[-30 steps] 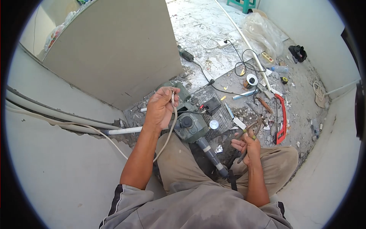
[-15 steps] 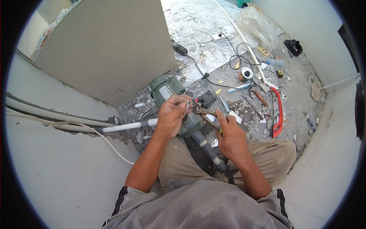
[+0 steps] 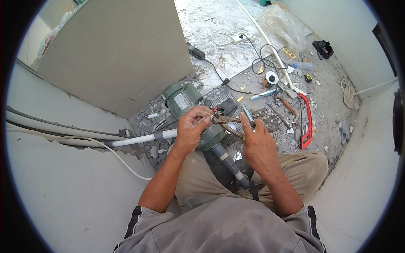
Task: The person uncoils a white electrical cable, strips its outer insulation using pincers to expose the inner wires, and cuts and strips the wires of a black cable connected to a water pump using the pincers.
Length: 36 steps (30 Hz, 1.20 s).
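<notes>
Rubble-strewn floor (image 3: 329, 122) runs up to bare pale walls on both sides, with a green motor (image 3: 182, 99) lying just beyond the left grip (image 3: 190, 130). Everything turns on the short gap between the two hands: the pliers (image 3: 228, 123) lie to the left of the right grip (image 3: 259, 148), which is closed around their handles, so this hand is the nearer one. Their long axis slants across the body; the head points leftward and slightly away from the person, straight at the left fingertips, and the handles spread back to the right palm. Whether head and fingertips touch cannot be told.

Pinched in the left grip, at the fingertips, is a small pale piece (image 3: 212, 117), too small for its own axis to be read. Left of that grip, a pale cable (image 3: 125, 161) slopes down behind the left forearm (image 3: 162, 181); any link to the piece is hidden.
</notes>
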Tool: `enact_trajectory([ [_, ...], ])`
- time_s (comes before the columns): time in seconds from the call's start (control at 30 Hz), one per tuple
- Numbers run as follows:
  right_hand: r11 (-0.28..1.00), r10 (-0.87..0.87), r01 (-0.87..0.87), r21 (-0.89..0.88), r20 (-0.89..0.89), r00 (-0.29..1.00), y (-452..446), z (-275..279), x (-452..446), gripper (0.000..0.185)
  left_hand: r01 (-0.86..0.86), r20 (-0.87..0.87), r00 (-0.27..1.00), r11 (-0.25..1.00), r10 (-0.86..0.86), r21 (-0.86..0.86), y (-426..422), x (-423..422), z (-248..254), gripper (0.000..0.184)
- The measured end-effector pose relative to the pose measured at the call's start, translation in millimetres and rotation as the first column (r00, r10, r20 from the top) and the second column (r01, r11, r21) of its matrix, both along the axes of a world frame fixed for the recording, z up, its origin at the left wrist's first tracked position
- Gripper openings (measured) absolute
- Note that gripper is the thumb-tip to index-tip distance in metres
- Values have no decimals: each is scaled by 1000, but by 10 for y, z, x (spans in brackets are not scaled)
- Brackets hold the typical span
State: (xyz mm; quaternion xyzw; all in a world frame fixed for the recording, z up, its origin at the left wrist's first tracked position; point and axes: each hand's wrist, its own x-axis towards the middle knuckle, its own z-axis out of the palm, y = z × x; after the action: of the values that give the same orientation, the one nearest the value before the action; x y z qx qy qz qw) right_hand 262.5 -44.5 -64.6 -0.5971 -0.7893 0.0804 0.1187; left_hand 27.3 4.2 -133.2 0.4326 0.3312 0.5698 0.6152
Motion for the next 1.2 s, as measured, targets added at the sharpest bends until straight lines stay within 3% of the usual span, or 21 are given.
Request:
enact_trajectory([
  [0.1, 1000, -24, 25, -9, 66, 998, 40, -83, 19, 42, -1, -48, 999, 1000, 2, 18, 1, -13, 8, 8],
  [0.2, 986, 117, -134, 99, 166, 979, 98, -50, 61, 21, -22, -93, 995, 999, 25, 26, -7, -25, 5, 5],
  [0.27, 999, 54, -53, -3, 47, 997, 87, -157, 41, 16, -65, -153, 986, 996, 73, 55, -6, -4, 0, 5],
  [0.33, 986, 1, -13, -166, -77, 997, 82, -164, 0, 19, -136, -240, 958, 985, 158, 107, -49, 42, -30, 8],
  [0.4, 926, -53, -28, -377, -202, 978, 74, -114, -66, 26, -145, -196, 970, 989, 147, 24, -119, 43, -107, 11],
  [0.5, 864, -80, -138, -483, -404, 911, -8, -279, -136, 35, -171, -116, 978, 985, 173, 25, -168, 79, -196, 15],
  [0.63, 696, -328, -256, -671, -614, 718, -148, -437, -287, 37, -188, -9, 982, 982, 188, -25, -204, 77, -205, 12],
  [0.7, 651, -426, -263, -713, -629, 650, -183, -422, -359, 37, -282, -192, 931, 946, 310, 160, -169, 28, -165, 13],
  [0.73, 712, -363, -240, -660, -639, 678, -189, -444, -371, 37, -309, -272, 886, 916, 375, 257, -151, -4, -128, 15],
  [0.83, 831, -218, -183, -525, -611, 761, -175, -470, -403, 36, -201, -565, 754, 937, 335, 286, -179, -216, 100, 16],
  [0.93, 855, -177, -151, -496, -553, 814, -153, -423, -469, 34, -201, -543, 807, 972, 233, 118, -125, -307, 203, 21],
  [1.03, 873, -168, -141, -467, -559, 812, -148, -486, -555, 32, -124, -694, 688, 977, 212, 175, -72, -391, 382, 24],
  [1.13, 902, -145, -133, -410, -580, 802, -129, -570, -659, 29, -115, -731, 649, 977, 210, 179, -9, -459, 342, 30],
  [1.2, 924, -115, -129, -361, -582, 805, -113, -606, -725, 27, -186, -664, 727, 981, 174, 53, -42, -413, 415, 33],
])
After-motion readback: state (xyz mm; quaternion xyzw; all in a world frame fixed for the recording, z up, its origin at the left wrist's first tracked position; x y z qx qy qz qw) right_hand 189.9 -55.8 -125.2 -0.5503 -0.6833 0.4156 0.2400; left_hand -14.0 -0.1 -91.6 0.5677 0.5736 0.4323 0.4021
